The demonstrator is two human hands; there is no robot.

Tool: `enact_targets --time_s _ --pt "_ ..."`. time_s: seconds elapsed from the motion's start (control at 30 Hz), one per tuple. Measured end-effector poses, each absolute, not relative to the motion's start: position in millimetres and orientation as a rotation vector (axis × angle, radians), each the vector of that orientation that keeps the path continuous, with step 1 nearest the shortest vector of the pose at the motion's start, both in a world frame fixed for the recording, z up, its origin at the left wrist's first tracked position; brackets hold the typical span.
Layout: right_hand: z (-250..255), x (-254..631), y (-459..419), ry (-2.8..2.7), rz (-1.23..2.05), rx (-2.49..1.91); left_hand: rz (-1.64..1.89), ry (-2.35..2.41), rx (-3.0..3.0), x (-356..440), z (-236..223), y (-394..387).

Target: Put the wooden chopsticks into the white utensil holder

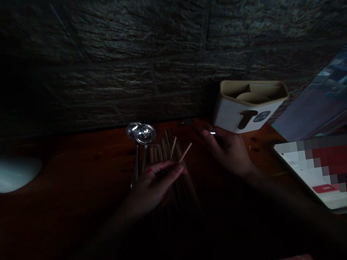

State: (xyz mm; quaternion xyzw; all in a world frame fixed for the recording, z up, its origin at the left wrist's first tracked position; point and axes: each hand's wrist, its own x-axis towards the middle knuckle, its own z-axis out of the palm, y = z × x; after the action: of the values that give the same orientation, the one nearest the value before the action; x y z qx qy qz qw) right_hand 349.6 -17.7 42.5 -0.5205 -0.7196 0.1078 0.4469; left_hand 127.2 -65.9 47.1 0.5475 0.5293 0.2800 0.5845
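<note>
Left hand (164,178) pinching chopsticks (185,153); right hand (229,150) lowered near holder (248,108).

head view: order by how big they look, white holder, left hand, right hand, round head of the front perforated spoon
1. white holder
2. left hand and right hand, too alike to rank, wrists fade into the dark
3. round spoon head
</note>
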Motion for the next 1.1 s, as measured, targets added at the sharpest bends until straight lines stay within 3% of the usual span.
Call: enact_targets --time_s 0.27,0.53,0.8,1.0,1.1 --pt "46.8 322.8 -46.4 -2.103 0.568 -0.953 0.752 1.186 1.154 128.6 41.8 -63.1" --pt "41.5 346.7 -19.0 -1.847 0.258 -1.26 0.718 1.144 1.262 127.6 43.4 -65.6" --pt "43.9 325.2 -41.9 -2.073 0.563 -0.958 0.722 1.215 1.341 125.7 43.0 -64.6" --pt "40.5 347.9 -16.4 -1.874 0.301 -1.274 0.715 1.227 1.396 126.6 43.4 -67.0" --pt "43.2 348.5 -18.5 -1.862 0.322 -1.241 0.724 1.233 1.4 126.8 47.8 -66.2"
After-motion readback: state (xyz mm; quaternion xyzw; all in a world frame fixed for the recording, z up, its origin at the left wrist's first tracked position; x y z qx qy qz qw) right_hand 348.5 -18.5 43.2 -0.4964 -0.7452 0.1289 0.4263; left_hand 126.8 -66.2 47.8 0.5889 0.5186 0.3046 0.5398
